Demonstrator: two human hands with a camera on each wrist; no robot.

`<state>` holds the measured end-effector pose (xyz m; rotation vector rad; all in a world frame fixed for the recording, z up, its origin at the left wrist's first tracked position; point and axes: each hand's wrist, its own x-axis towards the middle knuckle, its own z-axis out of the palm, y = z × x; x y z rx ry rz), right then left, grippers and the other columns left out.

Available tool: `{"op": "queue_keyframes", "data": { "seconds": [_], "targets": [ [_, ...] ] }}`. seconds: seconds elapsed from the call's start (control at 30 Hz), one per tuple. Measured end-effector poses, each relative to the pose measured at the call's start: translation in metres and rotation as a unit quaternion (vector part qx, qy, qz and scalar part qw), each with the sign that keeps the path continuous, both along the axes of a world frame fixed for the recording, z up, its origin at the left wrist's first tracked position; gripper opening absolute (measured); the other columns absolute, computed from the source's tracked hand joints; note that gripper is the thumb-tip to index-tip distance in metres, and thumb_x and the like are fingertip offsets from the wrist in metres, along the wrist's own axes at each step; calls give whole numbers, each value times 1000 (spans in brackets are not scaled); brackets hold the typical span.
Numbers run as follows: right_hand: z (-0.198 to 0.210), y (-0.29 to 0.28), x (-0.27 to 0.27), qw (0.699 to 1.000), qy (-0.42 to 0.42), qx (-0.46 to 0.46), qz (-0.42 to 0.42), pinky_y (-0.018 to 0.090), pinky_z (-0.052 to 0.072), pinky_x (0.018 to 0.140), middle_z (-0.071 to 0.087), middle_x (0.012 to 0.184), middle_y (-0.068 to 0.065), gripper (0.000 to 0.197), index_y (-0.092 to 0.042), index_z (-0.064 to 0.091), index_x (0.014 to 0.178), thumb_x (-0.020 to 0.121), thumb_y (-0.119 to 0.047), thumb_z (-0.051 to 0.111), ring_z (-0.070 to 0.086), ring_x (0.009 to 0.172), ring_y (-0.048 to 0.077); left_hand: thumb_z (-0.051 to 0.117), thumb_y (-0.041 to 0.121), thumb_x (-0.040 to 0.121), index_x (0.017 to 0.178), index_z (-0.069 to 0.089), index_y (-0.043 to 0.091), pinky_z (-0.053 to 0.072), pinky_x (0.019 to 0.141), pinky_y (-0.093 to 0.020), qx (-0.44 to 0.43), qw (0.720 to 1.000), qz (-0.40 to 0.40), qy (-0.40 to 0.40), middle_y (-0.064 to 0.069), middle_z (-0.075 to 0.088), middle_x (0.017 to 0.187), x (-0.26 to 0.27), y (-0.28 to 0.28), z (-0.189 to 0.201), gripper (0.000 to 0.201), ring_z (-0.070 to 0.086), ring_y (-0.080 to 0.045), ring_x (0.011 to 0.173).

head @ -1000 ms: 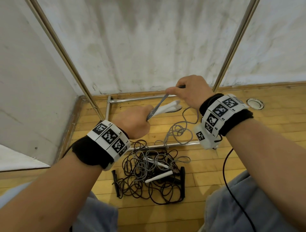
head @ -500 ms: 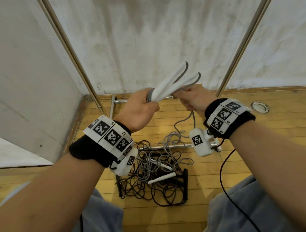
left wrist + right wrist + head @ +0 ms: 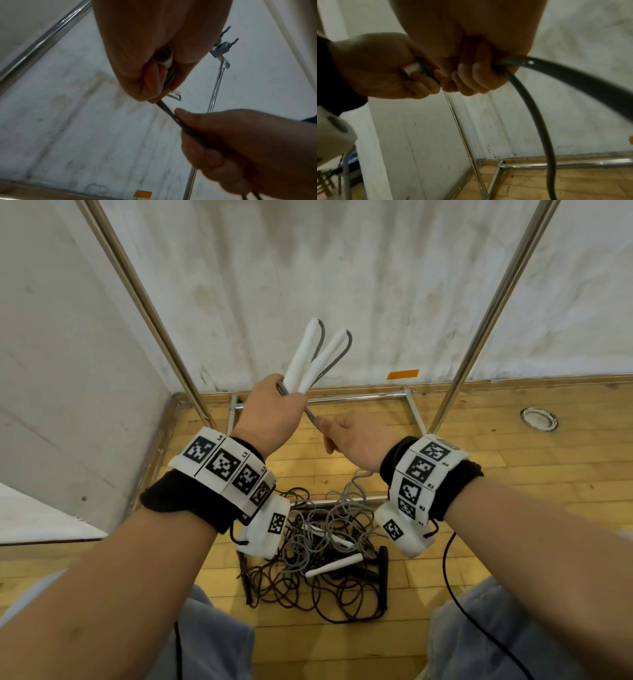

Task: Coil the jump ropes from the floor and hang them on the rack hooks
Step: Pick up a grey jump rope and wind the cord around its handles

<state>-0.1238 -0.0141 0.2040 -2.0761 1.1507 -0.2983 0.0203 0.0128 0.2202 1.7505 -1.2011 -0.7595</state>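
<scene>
Wooden floor (image 3: 513, 481) below both wrists, heaped with tangled ropes (image 3: 318, 563); up between them, left hand (image 3: 270, 416) clamped round two white handles (image 3: 315, 357), right hand (image 3: 356, 440) curled on grey cord (image 3: 169, 114) just beside; limp, light, likely snag-prone, best gathered near handles; hooks (image 3: 224, 40) beyond

Left hand (image 3: 270, 414) raised, fist clenched; right hand (image 3: 356, 440) pinching.

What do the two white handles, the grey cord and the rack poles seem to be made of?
White handles: probably matte plastic or foam; smooth, no shine.
Grey cord: likely glossy plastic or rubber; it bends in a curve and shows a highlight.
Rack poles: polished metal, apparently chromed steel; bright streaks along them.
</scene>
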Motion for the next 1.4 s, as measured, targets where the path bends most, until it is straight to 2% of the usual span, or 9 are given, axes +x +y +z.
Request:
{"op": "queue_keyframes", "data": {
  "seconds": [0.1, 0.27, 0.43, 0.63, 0.77, 0.9, 1.07, 1.27, 1.4],
  "targets": [
    [7, 3, -2, 998, 40, -43, 21, 22, 23, 50, 45, 55, -6, 52, -18, 52, 60, 102, -38, 29, 41, 52, 7, 58, 17, 86, 104, 42, 17, 36, 40, -15, 19, 994, -23, -107, 6, 47, 80, 4, 0, -7, 24, 48, -9, 59],
    [18, 5, -5, 999, 13, -35, 31, 16, 27, 46, 43, 56, -8, 44, -21, 48, 59, 100, -28, 33, 40, 52, 6, 67, 15, 82, 98, 44, 18, 30, 47, -20, 21, 976, -30, -214, 8, 47, 76, 4, 0, -20, 29, 45, -4, 60],
    [24, 15, -1, 999, 8, 1, 53, 24, 26, 51, 45, 56, -8, 37, -20, 50, 59, 95, -22, 42, 41, 54, 7, 65, 13, 82, 93, 43, 18, 29, 48, -21, 11, 962, -32, -270, 7, 45, 72, -2, -5, -29, 25, 41, -3, 61],
    [25, 22, 3, 997, -17, 36, 59, 14, 30, 42, 44, 56, -2, 28, -9, 54, 65, 92, -16, 48, 39, 53, 11, 62, 7, 82, 94, 42, 17, 23, 48, -24, 10, 948, -58, -313, 9, 39, 68, 0, -6, -35, 25, 34, -4, 60],
    [24, 23, 2, 998, -6, 20, 64, 27, 28, 51, 38, 55, 1, 29, -7, 49, 64, 90, -20, 49, 34, 53, 15, 65, 12, 78, 92, 38, 18, 27, 53, -31, 21, 938, -84, -336, 9, 40, 68, 1, -7, -39, 31, 39, -16, 62],
    [29, 15, -8, 990, 72, -105, 66, 26, 21, 47, 35, 52, -3, 38, -17, 36, 56, 90, -25, 50, 30, 47, 13, 58, 25, 85, 93, 40, 16, 34, 54, -31, 40, 928, -49, -366, 2, 45, 71, 3, -11, -42, 22, 46, -23, 65],
    [32, -6, -21, 969, 167, -166, 70, 23, 30, 50, 58, 69, 0, 23, -16, 67, 85, 93, -33, 52, 52, 63, 16, 56, 25, 87, 92, 35, 16, 23, 43, -25, 97, 898, -41, -426, 6, 37, 65, 8, -12, -50, 24, 36, -10, 52],
    [32, -19, -28, 972, 163, -163, 49, 26, 28, 47, 50, 56, 1, 38, -10, 68, 76, 92, -41, 54, 42, 49, 15, 54, 26, 89, 95, 34, 17, 25, 43, -26, 156, 870, -53, -465, 3, 41, 66, 11, -8, -49, 23, 40, -13, 53],
    [31, -26, -30, 963, 113, -244, 4, 29, 34, 52, 61, 70, 3, 36, -13, 69, 83, 91, -45, 53, 54, 64, 20, 51, 23, 87, 88, 37, 21, 26, 44, -27, 140, 851, -119, -492, 3, 47, 66, 1, -2, -47, 14, 43, -15, 54]
  ]
}}
